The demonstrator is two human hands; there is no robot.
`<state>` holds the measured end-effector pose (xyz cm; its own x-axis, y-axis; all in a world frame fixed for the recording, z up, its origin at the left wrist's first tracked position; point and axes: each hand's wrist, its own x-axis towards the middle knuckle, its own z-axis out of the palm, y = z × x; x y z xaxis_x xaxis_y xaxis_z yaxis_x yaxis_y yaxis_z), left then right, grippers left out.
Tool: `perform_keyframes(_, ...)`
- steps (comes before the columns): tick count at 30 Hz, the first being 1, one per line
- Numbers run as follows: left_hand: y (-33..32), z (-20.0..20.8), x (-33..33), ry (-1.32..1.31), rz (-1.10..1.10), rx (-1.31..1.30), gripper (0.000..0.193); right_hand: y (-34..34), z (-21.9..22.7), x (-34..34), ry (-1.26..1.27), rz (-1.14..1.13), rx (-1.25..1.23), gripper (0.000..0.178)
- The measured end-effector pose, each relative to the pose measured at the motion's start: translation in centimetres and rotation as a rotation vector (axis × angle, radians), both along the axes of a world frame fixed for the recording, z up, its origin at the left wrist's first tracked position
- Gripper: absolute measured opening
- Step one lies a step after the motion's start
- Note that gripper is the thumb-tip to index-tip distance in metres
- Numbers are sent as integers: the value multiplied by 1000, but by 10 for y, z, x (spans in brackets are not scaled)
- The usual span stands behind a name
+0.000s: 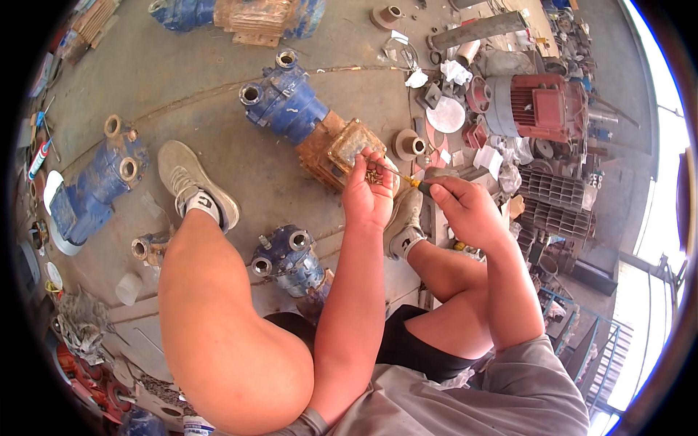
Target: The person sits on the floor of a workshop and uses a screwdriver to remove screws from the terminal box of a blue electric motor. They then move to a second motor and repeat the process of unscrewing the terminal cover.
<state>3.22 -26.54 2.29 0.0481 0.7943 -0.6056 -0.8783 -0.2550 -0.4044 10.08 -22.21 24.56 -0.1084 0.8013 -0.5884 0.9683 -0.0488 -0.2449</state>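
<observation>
My right hand (465,207) is closed around the handle of a screwdriver (419,184) with a black and yellow grip. Its thin shaft points left, to the fingertips of my left hand (369,195). That hand is cupped palm up, fingers curled, over several small brass-coloured pieces (374,176) that look like screws, too small to make out surely. Just beyond it lies a motor-driven pump: a rusty motor with a square terminal box (355,147), joined to a blue pump body (291,107) with two open round ports.
Blue pumps lie left (98,185) and between my legs (291,258). Another rusty motor (262,18) is at the far edge. On the right stand a red motor (542,107), a flanged sleeve (409,145), a pipe (480,30) and metal grids (552,189).
</observation>
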Motion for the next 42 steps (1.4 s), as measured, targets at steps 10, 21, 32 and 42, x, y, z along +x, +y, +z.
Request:
perform_keyframes(10,4,-1,0,-60,38,19,24,4,-1,1,27,27,24,31)
perform_keyframes(21,3,-1,3,-53,64,68,25,6,-4,2,-51,9,5,32)
perform_keyframes(32,-15,-8,21,58,-143,-124,25,4,-11,-1,-193,123,-47,32)
perform_keyframes(42,-37,-19,38,-15,-97,-175,26,0,-35,9,-236,251,-74,33)
